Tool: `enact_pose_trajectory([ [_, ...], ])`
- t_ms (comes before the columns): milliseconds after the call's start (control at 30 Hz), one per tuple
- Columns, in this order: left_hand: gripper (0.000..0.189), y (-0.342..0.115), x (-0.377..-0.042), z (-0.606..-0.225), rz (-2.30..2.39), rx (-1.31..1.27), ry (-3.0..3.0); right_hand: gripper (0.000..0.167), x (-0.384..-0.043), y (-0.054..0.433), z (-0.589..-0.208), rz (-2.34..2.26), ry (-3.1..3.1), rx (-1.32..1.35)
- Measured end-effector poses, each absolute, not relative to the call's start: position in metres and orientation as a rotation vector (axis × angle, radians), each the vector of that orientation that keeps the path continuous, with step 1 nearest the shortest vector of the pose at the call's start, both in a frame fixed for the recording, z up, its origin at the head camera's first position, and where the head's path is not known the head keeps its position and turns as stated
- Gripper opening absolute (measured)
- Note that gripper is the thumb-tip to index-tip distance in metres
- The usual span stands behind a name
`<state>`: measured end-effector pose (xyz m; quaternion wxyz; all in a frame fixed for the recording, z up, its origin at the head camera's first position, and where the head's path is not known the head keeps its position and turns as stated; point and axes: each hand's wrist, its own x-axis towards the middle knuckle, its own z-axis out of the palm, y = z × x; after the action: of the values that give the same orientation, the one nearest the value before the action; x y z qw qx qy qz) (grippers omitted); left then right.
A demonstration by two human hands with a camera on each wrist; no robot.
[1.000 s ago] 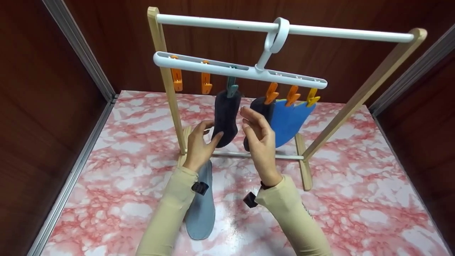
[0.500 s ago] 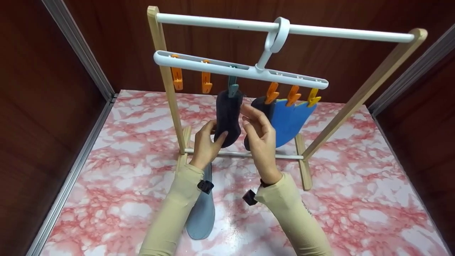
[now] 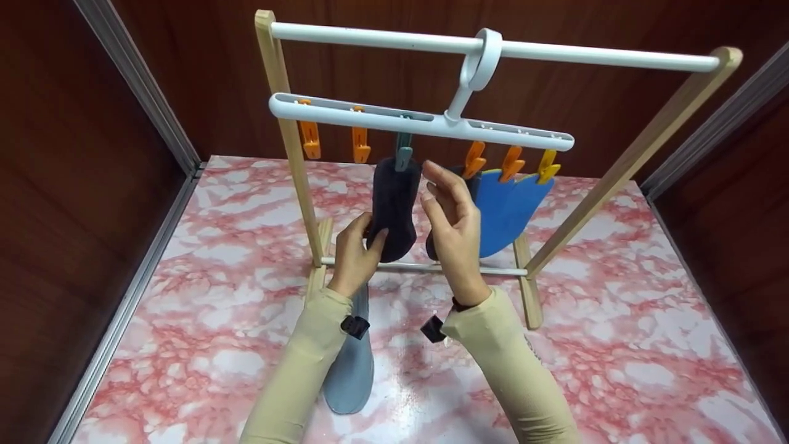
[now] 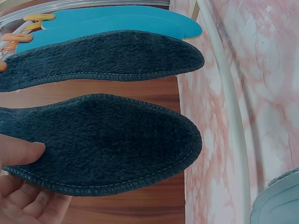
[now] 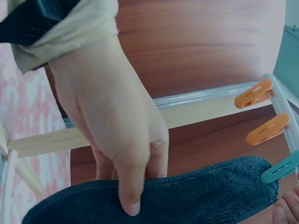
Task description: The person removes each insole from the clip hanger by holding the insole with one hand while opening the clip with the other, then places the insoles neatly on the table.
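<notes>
A dark fleece insole (image 3: 393, 209) hangs from the green clip (image 3: 404, 158) of a white hanger (image 3: 363, 118). My left hand (image 3: 357, 256) pinches its lower part, thumb (image 4: 21, 150) on the fleecy face and fingers behind, as the right wrist view also shows. My right hand (image 3: 455, 231) is raised beside the insole's right edge, fingers loosely bent and holding nothing. Its fingertips (image 5: 286, 207) are close to the clipped end; whether they touch it I cannot tell. A second dark insole (image 4: 107, 58) hangs behind, partly hidden by my right hand in the head view.
Two overlapping blue insoles (image 3: 511, 213) hang from orange and yellow clips at the right. Two orange clips (image 3: 360, 145) at the left hold nothing. The hanger hooks over the rack's white bar (image 3: 585, 55). A grey insole (image 3: 350, 376) lies on the marbled tabletop (image 3: 209, 345).
My right hand has risen a little along the insole's edge towards the clip. My left hand has shifted slightly right, still pinching the insole. The hanger has swayed a little.
</notes>
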<state>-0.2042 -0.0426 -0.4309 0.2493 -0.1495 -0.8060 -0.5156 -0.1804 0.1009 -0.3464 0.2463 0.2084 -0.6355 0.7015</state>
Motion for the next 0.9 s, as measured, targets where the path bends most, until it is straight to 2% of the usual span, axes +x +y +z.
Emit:
enact_pose_trajectory([
  [300,0.012,-0.043,-0.202,-0.434,-1.415,-0.395,-2.238,0.041,-0.191,0.099,-0.337,1.928,-1.723,0.604],
  [900,0.010,-0.041,-0.197,-0.438,-1.421,-0.492,-2.196,0.040,-0.202,0.092,-0.320,2.119,-1.776,0.492],
])
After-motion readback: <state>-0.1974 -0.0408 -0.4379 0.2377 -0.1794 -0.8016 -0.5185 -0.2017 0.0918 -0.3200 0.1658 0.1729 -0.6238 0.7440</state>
